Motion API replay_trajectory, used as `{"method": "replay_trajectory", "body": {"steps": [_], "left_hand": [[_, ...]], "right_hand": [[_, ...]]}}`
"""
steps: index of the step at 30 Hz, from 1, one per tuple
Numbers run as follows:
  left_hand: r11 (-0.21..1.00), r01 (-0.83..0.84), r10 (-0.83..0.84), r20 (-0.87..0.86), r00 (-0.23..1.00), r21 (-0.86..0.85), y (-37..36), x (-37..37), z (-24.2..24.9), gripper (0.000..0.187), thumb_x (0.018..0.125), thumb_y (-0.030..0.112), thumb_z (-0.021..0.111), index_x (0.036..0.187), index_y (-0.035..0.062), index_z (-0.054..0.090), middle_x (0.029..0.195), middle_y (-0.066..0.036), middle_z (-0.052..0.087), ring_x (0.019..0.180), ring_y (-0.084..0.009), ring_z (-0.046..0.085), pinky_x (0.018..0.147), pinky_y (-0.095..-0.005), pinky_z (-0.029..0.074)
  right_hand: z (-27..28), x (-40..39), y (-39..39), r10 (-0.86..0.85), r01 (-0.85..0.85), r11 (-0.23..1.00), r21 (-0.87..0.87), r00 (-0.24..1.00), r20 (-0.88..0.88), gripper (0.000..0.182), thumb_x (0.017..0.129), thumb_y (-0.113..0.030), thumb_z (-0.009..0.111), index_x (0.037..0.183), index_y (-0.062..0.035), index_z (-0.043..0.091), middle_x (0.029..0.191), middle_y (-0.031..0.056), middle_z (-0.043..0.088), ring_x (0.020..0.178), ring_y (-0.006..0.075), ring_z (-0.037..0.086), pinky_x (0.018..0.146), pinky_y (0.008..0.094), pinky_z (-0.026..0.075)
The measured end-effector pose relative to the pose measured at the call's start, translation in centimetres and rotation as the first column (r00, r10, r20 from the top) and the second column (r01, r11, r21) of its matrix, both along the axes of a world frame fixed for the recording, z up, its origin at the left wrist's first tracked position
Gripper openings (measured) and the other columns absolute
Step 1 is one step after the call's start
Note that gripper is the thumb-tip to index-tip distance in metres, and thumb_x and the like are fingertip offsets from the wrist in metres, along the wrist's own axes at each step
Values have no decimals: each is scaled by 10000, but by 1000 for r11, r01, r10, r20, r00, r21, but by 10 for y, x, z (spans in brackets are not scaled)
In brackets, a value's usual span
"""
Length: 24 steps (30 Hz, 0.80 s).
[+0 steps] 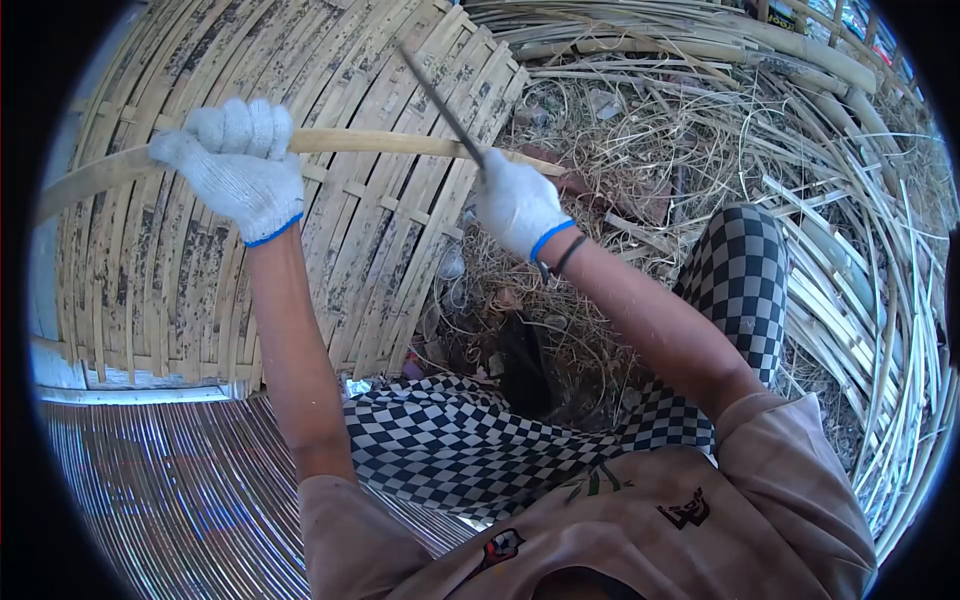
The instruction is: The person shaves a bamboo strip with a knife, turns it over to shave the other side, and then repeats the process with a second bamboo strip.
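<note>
Left hand (238,165), in a white knit glove, is gripping a long pale bamboo strip (390,143), fingers wrapped tight around it. The strip is running roughly level across the view, from far left to the right hand (515,205). Right hand, also gloved, is holding a dark knife (440,105), fingers clamped on the handle, blade slanting up and left and touching the strip. Behind both hands a woven bamboo mat (200,270) is standing. Loose bamboo slivers (860,290) and dry shavings are lying to the right. Checkered cloth (740,280) is covering the knees.
</note>
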<state>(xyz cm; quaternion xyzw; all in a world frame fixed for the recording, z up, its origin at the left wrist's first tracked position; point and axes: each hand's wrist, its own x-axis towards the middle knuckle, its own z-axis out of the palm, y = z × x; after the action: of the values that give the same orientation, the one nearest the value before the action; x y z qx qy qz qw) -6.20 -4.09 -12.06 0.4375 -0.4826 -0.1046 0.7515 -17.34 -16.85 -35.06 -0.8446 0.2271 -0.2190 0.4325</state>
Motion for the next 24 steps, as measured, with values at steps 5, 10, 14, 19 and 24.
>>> {"method": "replay_trajectory", "body": {"steps": [5,10,14,19,24], "left_hand": [[993,-117,117,-80,990,5,-4,1,6,687,972,760,366,576,215,232,534,56,166,487,-123,103,459,-295,142],[985,-175,174,-80,981,5,-10,-6,8,668,1000,689,408,562,214,235,521,52,167,476,-126,108,464,-301,147],[999,16,-15,-21,1000,30,-2,8,14,667,1005,684,397,562,212,236,520,46,167,473,-129,114,464,-300,148],[974,-223,224,-56,973,31,-19,7,16,669,1008,691,378,560,215,234,519,45,169,474,-129,114,470,-302,129],[968,-245,248,-53,967,57,-21,9,18,678,1010,710,337,562,216,216,513,46,180,474,-129,101,475,-312,122]], "right_hand": [[31,-20,4,93,-90,995,-38,991,91,182,966,-166,515,1061,-13,542,803,257,682,785,448,685,689,546,533],[-1,0,1,60,-60,993,-100,998,-1,243,882,-110,594,1109,-31,558,887,208,729,880,382,726,754,503,566],[-104,19,-38,-1,26,995,98,969,-246,386,894,-171,592,1256,-34,596,963,255,724,958,391,718,818,486,575],[-5,-6,-14,64,-64,998,6,997,-49,309,907,-157,571,1197,-50,580,897,230,722,874,415,708,759,517,555],[-58,6,-15,-2,4,996,90,1000,-26,235,969,-202,540,1143,-49,573,873,247,704,859,429,701,745,539,546]]}}
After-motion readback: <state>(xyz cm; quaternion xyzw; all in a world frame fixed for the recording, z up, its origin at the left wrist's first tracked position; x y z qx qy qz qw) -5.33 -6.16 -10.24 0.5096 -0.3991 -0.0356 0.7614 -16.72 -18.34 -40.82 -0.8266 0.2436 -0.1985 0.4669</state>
